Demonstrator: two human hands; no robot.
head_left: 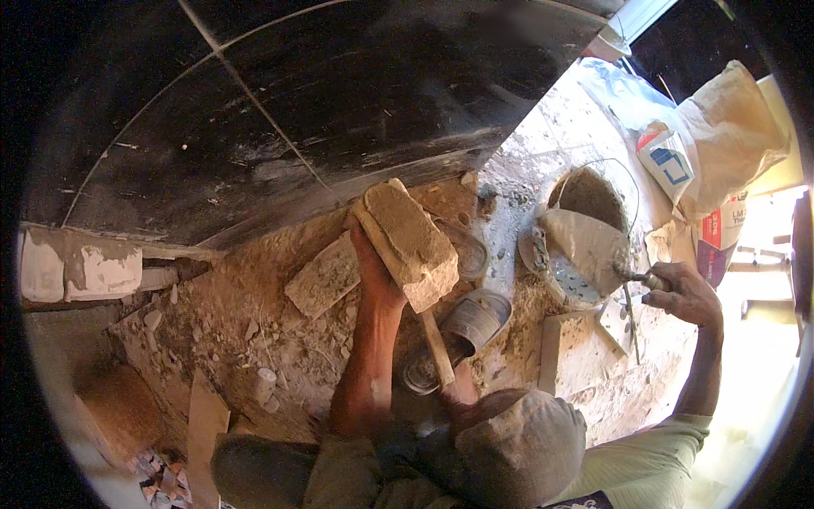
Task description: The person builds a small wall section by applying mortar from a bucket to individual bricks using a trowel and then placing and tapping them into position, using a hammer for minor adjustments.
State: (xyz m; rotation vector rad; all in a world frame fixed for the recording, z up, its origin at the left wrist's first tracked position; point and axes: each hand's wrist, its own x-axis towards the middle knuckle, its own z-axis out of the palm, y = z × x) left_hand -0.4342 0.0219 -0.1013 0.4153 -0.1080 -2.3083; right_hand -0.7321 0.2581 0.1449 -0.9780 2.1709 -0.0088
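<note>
My left hand [377, 267] grips a pale, rough brick [409, 237] that is tilted, with a layer of beige material along its top. My right hand [682, 293] holds the handle of a trowel [581, 246]; its blade is over the mouth of a bucket [534, 259] crusted with mortar, which has a wire handle. Another brick [322, 276] lies on the rubble floor behind my left forearm. A narrow wooden piece [437, 348] slants down below the held brick, beside a grey cylindrical object [485, 318].
A dark tiled wall [297, 93] spans the upper left, above white blocks [102, 271] at its base. Bags [721, 144] stand at the upper right. Flat boards [564, 348] lie right of my knee [517, 441]; another board [208, 407] and a pile of fragments [161, 479] are at lower left.
</note>
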